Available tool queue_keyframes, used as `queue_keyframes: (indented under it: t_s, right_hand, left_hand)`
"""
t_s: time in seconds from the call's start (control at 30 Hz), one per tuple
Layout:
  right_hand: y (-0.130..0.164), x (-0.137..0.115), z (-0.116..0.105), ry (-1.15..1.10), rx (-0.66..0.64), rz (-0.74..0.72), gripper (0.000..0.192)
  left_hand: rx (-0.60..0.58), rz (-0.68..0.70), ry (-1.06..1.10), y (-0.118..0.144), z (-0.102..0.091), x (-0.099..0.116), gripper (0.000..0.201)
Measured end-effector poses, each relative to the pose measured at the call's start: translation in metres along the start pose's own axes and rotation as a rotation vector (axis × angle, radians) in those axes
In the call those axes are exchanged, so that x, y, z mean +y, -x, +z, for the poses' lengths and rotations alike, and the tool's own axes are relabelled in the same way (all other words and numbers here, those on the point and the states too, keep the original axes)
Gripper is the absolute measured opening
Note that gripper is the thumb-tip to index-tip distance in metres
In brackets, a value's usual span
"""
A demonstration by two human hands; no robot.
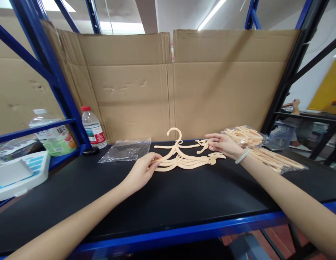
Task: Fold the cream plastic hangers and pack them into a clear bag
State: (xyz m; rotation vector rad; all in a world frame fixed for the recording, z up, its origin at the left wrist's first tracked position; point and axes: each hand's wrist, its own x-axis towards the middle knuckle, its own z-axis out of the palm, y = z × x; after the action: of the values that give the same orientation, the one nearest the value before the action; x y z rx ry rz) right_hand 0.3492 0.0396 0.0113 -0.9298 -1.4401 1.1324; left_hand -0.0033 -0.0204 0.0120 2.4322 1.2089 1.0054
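Several cream plastic clothes hangers (191, 163) lie together at the middle of the black tabletop, one hook pointing up toward the cardboard. My left hand (143, 171) is closed on the left end of the hangers, thumb and fingers pinching it. At their right end, my right hand (224, 145), with a pale beaded bracelet at the wrist, has its fingertips closed on a small cream hanger part (203, 145). The fingers hide where that part ends, so I cannot tell whether it joins the other hangers.
A clear plastic bag (126, 150) lies left of the hangers; a red-capped water bottle (93, 128) stands behind it. Bagged cream hangers (275, 160) are stacked at the right, beside a phone (272, 146). Cardboard (224, 83) walls the back. A blue rail (184, 231) edges the front.
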Motion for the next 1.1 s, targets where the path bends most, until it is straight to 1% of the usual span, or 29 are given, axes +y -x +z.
queue_keyframes:
  t_s: [0.1,0.2,0.3,0.4,0.5,0.63,0.7,0.77,0.83,0.9,0.97,1.1]
  right_hand:
    - [0.001,0.002,0.009,0.063,-0.013,-0.038,0.035]
    - [0.002,0.004,0.02,0.149,-0.024,-0.089,0.027]
    - [0.002,0.003,0.026,0.215,0.002,-0.159,0.022]
    - [0.003,-0.002,0.027,0.239,0.078,-0.217,0.029]
    - [0.006,-0.007,0.027,0.227,0.139,-0.219,0.038]
    - [0.014,-0.012,0.033,0.183,0.124,-0.146,0.041]
    - [0.02,-0.013,0.036,0.15,0.06,-0.075,0.039]
    - [0.025,-0.013,0.038,0.101,-0.034,0.008,0.037]
    - [0.027,-0.014,0.038,0.026,-0.128,0.094,0.034]
    - [0.027,-0.014,0.036,-0.038,-0.196,0.167,0.031]
    - [0.027,-0.013,0.035,-0.071,-0.245,0.235,0.031]
    - [0.025,-0.01,0.034,-0.109,-0.27,0.316,0.031]
  left_hand:
    - [-0.005,-0.009,0.003,-0.001,0.0,-0.001,0.019]
    - [-0.008,-0.019,-0.004,-0.001,0.0,-0.001,0.019]
    - [-0.007,-0.016,-0.005,-0.001,0.0,-0.001,0.019]
    - [-0.005,-0.01,-0.022,-0.001,0.0,-0.001,0.018]
    - [-0.006,-0.031,-0.045,0.0,0.001,-0.002,0.016]
    - [-0.012,-0.07,-0.03,0.0,0.002,-0.002,0.013]
    - [-0.014,-0.08,-0.025,0.0,0.002,-0.002,0.012]
    - [-0.011,-0.089,-0.024,-0.001,0.002,-0.002,0.011]
    - [-0.005,-0.094,-0.024,-0.001,0.002,-0.002,0.011]
    - [0.001,-0.101,-0.024,-0.001,0.002,-0.003,0.011]
    - [0.005,-0.114,-0.021,-0.001,0.003,-0.004,0.01]
    - [0.0,-0.12,-0.001,0.0,0.003,-0.004,0.011]
